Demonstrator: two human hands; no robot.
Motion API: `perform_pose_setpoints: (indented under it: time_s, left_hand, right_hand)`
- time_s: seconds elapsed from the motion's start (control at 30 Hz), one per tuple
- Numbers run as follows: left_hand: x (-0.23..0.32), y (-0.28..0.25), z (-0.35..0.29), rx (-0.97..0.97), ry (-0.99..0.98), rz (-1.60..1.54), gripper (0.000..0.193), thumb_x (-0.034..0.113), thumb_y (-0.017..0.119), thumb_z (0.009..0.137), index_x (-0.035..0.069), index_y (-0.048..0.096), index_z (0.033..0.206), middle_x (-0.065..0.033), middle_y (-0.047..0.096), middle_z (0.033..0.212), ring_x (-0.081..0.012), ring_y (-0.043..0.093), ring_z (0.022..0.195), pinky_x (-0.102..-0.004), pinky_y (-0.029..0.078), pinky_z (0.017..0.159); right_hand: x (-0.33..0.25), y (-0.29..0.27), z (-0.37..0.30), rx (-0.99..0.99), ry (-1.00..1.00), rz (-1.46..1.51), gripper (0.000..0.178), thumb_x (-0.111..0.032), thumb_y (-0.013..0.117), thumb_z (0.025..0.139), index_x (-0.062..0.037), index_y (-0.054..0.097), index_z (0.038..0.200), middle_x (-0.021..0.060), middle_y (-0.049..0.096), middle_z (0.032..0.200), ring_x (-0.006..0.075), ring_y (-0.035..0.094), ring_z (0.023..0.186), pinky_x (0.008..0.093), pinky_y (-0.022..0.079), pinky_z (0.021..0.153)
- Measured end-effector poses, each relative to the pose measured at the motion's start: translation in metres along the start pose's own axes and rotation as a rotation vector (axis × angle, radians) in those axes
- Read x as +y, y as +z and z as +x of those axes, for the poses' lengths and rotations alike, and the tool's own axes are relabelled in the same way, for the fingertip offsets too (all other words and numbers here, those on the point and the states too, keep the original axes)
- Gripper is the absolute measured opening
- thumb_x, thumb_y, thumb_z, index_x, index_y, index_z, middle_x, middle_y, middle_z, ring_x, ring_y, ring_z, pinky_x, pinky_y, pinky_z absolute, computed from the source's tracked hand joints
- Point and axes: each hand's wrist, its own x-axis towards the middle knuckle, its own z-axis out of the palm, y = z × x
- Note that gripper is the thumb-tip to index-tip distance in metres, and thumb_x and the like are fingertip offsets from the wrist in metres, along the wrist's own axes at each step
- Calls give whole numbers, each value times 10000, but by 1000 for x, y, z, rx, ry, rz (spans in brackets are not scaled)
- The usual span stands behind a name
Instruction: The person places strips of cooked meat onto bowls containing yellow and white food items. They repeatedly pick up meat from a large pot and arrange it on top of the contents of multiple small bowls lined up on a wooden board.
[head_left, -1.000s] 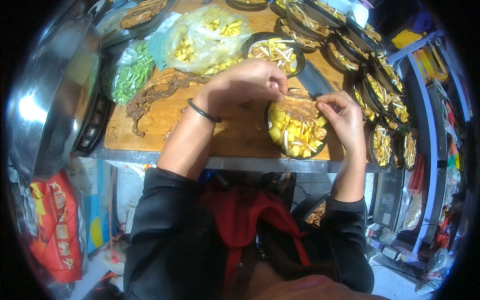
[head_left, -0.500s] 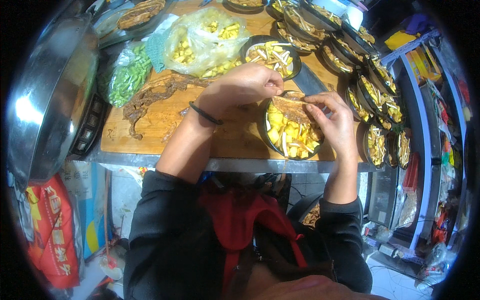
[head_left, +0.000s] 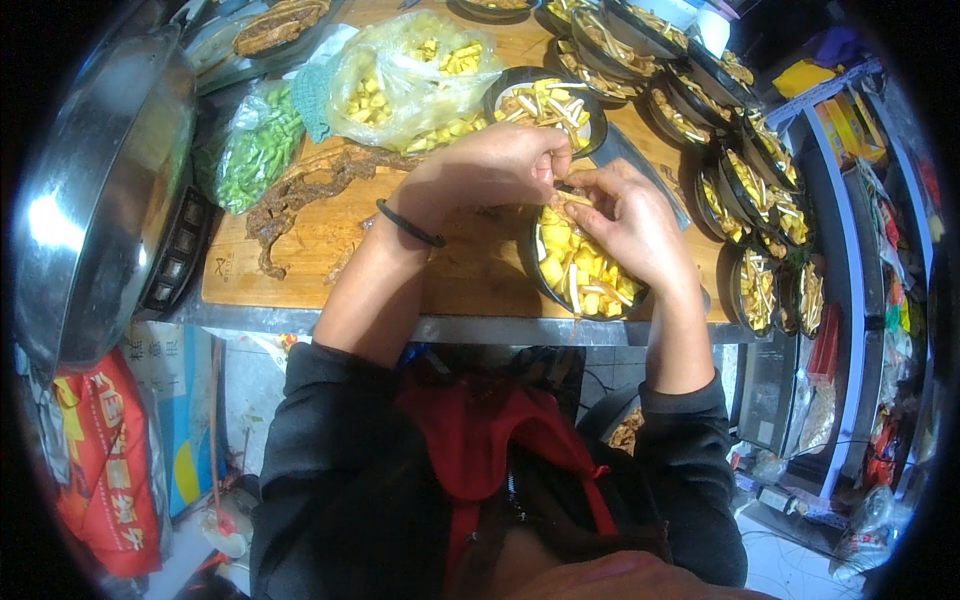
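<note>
On the wooden board (head_left: 460, 275): a dark round bowl (head_left: 534, 262) stands close to the near edge, and it is filled with yellow cubes (head_left: 590, 302) and white strips (head_left: 573, 287).
Left hand (head_left: 510, 160): it bends over the far left side of the bowl, with the fingertips curled close together; whether they have hold of something, I cannot tell.
Right hand (head_left: 640, 225): it reaches over the bowl from the right, with only a narrow gap between the tips of thumb and forefinger.
Brown slice (head_left: 571, 197): a small edge of it is seen pinched between the right thumb and forefinger, above the far part of the bowl; the left fingertips are just beside it. The rest is hidden by the right hand.
Left wrist: a black band (head_left: 408, 227) goes around it.
Beyond the hands: a second bowl (head_left: 597, 130) with similar filling stands between a clear bag (head_left: 412, 80) of yellow pieces and a flat grey blade (head_left: 620, 148).
</note>
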Motion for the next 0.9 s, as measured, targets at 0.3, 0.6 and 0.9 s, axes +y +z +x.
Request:
perform_pose_setpoints:
  time_s: [0.3, 0.6, 0.9]
  left_hand:
    - [-9, -5, -1, 140, -41, -20, 144, 98, 615, 824, 40, 598, 955, -5, 604, 741, -48, 533, 685, -220, 450, 603]
    - [-13, -11, -1, 326, -28, -210, 139, 122, 657, 858, 14, 619, 938, 83, 511, 756, -12, 436, 684, -163, 382, 600]
    - [-5, -7, 3, 314, -123, -20, 137, 125, 679, 841, 39, 650, 943, 53, 573, 748, -23, 486, 696, -187, 426, 629]
  right_hand:
    - [5, 6, 0, 20, 6, 133, 206, -127, 713, 745, -60, 657, 931, 88, 571, 796, 215, 574, 706, 310, 466, 650]
    - [40, -27, -13, 341, 104, 617, 148, -60, 629, 881, -7, 627, 1019, -2, 621, 889, 57, 556, 796, 212, 468, 739]
    - [62, -14, -28, 189, 162, 280, 179, -87, 640, 854, -12, 658, 1016, 88, 649, 910, 168, 620, 823, 277, 481, 737]
